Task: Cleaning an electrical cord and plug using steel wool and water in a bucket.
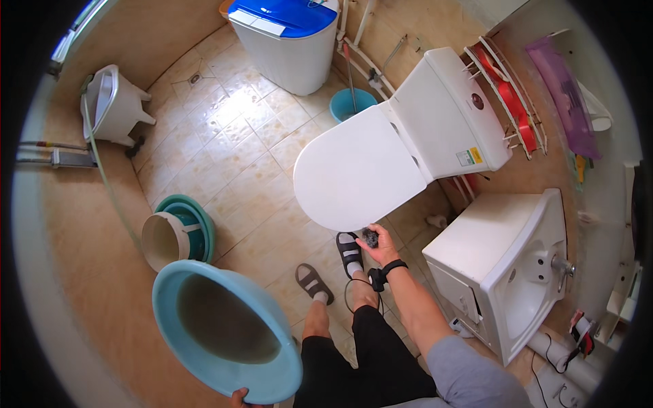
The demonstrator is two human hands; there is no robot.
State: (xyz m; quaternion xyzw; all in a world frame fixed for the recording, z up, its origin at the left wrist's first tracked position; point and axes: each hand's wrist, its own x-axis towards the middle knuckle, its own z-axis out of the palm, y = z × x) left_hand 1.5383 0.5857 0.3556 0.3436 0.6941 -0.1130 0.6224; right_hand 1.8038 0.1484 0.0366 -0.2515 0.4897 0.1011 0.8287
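Note:
My left hand (241, 398) grips the near rim of a light-blue basin (288, 340) at the lower left, with only part of the hand in view. Murky brown-grey water (224, 323) lies inside the basin, which looks tilted. My right hand (383, 246) is closed around a dark grey scouring ball (370, 237), a fuzzy clump that shows between thumb and fingers. That hand is beside the front edge of the white toilet's closed lid (360, 173), above my right sandal (349, 251). A black band with a small device (378, 277) sits on my right wrist.
Stacked buckets and a green tub (164, 238) stand beyond the basin. A white stool (114, 105) leans by the left wall, near a hose. At the back are a blue-lidded washing machine (286, 51) and a small blue basin (340, 109). A white washbasin (524, 299) stands on the right.

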